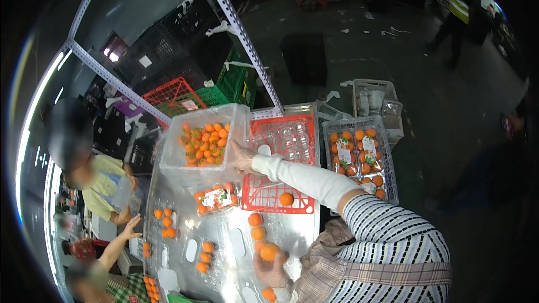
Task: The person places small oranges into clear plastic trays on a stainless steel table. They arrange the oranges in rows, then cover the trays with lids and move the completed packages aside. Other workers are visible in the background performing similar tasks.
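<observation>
My left hand (271, 267) holds an orange persimmon (269, 252) above a clear plastic clamshell tray on the metal table (223, 275). A short row of persimmons (257, 233) sits in the tray beside it. My right hand (244, 158), in a white sleeve, is against the near side of a plastic-lined crate (179, 172); its fingers are partly obscured. Many persimmons (206, 143), some with green calyxes showing, lie in that crate. A packed clamshell with a printed label (217, 198) stands near its base. A single persimmon (286, 199) rests on the red plastic crate (278, 209).
A grey crate (389, 168) of labelled persimmon packs stands to the right. Empty clamshells (294, 139) lie in the red crate. Across the table, one person (101, 185) holds clear plastic and another's hand (132, 227) reaches in. A perforated metal post (244, 42) rises behind the crate.
</observation>
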Tool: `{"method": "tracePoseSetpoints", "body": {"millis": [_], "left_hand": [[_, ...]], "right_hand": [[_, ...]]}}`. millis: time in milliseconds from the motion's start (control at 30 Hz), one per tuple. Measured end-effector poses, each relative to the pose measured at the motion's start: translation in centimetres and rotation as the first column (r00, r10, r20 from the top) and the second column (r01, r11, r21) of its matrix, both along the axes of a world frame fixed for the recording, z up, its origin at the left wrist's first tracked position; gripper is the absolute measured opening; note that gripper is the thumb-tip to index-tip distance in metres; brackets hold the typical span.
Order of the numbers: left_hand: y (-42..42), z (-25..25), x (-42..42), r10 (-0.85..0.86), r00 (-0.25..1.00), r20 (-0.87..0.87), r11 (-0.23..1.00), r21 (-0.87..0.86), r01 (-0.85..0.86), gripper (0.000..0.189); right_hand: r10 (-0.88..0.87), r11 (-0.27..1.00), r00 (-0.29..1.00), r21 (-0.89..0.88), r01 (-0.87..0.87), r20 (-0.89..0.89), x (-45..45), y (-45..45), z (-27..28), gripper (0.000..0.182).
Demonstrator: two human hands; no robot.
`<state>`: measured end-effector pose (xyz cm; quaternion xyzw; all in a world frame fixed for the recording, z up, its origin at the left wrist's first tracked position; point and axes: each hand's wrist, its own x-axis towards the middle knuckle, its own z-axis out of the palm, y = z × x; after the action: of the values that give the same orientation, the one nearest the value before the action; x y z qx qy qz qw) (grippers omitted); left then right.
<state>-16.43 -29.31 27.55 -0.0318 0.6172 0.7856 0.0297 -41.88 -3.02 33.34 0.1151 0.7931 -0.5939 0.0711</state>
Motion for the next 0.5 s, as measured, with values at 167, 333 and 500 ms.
{"method": "tracePoseSetpoints", "body": {"millis": [167, 333, 500], "left_hand": [[0.6, 1.6, 0.1, 0.009, 0.998, 0.059, 0.999, 0.049, -0.012, 0.063], [-2.0, -0.5, 0.1, 0.079, 0.997, 0.026, 0.997, 0.008, -0.079, 0.061], [-2.5, -0.4, 0.2, 0.081, 0.996, 0.029, 0.992, -0.102, -0.078, 0.055]], "right_hand": [[0.136, 0.864, 0.964, 0.504, -0.002, -0.230, -5.0, -0.5, -6.8, 0.078], [0.155, 0.614, 0.986, 0.787, -0.052, -0.056, 5.5, 1.1, -9.4, 0.081], [0.088, 0.609, 0.993, 0.785, -0.118, 0.080, 9.2, 2.4, -14.2, 0.060]]}}
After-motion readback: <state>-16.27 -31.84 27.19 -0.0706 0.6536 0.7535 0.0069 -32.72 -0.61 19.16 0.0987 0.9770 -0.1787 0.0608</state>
